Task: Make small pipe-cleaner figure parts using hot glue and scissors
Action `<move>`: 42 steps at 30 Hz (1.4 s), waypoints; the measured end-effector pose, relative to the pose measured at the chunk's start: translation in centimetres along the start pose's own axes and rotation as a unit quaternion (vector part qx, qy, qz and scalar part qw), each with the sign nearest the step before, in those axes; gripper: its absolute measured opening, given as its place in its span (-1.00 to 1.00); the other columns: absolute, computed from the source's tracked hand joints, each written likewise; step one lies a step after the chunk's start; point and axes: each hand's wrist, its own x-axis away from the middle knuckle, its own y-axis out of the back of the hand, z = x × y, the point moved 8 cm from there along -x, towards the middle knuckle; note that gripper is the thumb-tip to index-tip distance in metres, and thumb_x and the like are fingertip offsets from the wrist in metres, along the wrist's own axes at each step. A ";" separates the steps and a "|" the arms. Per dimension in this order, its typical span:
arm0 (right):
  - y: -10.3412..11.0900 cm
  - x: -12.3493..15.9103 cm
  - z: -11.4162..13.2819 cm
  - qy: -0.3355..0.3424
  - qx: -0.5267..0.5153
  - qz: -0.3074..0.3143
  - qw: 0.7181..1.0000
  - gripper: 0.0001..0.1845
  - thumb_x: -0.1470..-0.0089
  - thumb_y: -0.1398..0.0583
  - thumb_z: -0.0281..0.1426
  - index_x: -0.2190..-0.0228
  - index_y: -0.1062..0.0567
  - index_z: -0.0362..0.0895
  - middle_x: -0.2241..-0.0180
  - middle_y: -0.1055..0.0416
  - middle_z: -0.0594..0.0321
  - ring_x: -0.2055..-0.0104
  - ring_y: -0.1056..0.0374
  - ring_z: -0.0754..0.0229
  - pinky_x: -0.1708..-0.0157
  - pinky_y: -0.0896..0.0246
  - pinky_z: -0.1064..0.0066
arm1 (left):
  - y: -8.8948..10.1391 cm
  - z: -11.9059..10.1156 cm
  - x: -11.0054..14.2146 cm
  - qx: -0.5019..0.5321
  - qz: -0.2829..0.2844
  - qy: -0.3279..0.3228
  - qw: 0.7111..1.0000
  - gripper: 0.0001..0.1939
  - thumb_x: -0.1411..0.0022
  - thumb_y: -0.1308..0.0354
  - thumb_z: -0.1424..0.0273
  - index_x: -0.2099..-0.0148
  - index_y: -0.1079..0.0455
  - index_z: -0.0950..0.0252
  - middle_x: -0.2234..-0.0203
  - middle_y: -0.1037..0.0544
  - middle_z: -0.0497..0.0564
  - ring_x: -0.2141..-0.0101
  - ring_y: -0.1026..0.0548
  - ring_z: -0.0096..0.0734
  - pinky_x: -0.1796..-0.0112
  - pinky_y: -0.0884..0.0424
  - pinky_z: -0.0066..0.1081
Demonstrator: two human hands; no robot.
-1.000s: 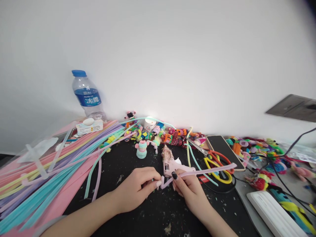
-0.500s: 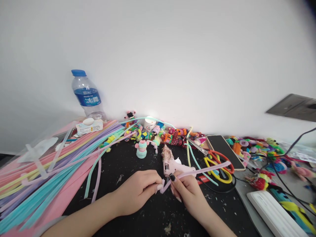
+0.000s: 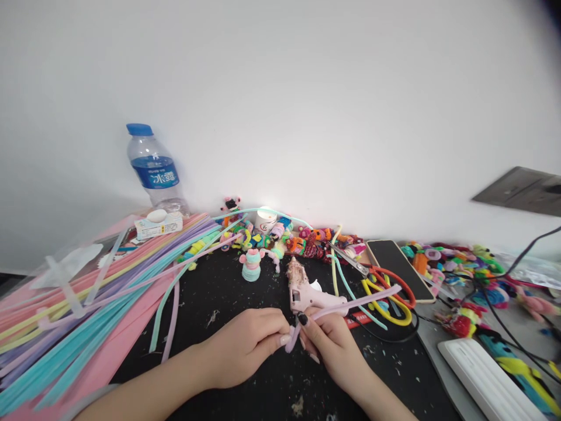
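A pale lilac pipe cleaner (image 3: 362, 305), slender and fuzzy, is held over the black table (image 3: 258, 403) between the left hand (image 3: 248, 348) and the right hand (image 3: 333, 345), its short end bent sharply beside the former and its longer part slanting rightward to a free tip.

Glue gun (image 3: 309, 298) behind pipe cleaner (image 3: 356, 303) (scissors (image 3: 363, 269) right)

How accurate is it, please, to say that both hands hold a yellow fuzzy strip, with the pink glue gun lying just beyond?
Not quite: the head view shows the fuzzy strip is pale lilac, not yellow. The left hand and right hand do both hold it, with the pink glue gun just beyond.
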 end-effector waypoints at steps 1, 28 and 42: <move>0.0 0.0 0.0 -0.001 0.001 0.002 1.000 -0.48 -0.20 0.04 -0.17 0.72 -0.19 -0.13 0.69 -0.11 0.37 0.61 -0.04 0.33 0.58 0.06 0.47 | 0.0 -0.1 0.0 0.002 0.002 0.000 1.000 -0.79 -0.28 0.13 0.50 0.34 -0.30 0.26 0.44 -0.39 -0.07 0.41 -0.33 -0.46 0.35 -0.20 -0.52; -0.9 0.4 -0.7 -0.015 -0.033 0.036 0.999 -0.55 -0.17 0.00 -0.14 0.64 -0.25 -0.15 0.64 -0.08 0.39 0.61 0.06 0.36 0.64 0.13 0.51 | -1.1 -0.1 0.1 -0.026 0.065 0.007 0.998 -0.83 -0.29 0.11 0.49 0.32 -0.28 0.28 0.42 -0.39 -0.08 0.39 -0.35 -0.48 0.32 -0.22 -0.53; 2.7 1.0 1.1 0.094 0.077 -0.176 0.977 -0.57 -0.16 -0.02 -0.37 0.72 -0.26 -0.15 0.70 -0.11 0.39 0.64 -0.01 0.35 0.62 0.09 0.50 | 0.9 0.4 0.3 -0.065 -0.046 0.015 0.997 -0.91 -0.26 0.01 0.38 0.20 -0.28 0.25 0.42 -0.35 -0.10 0.52 -0.28 -0.54 0.44 -0.18 -0.51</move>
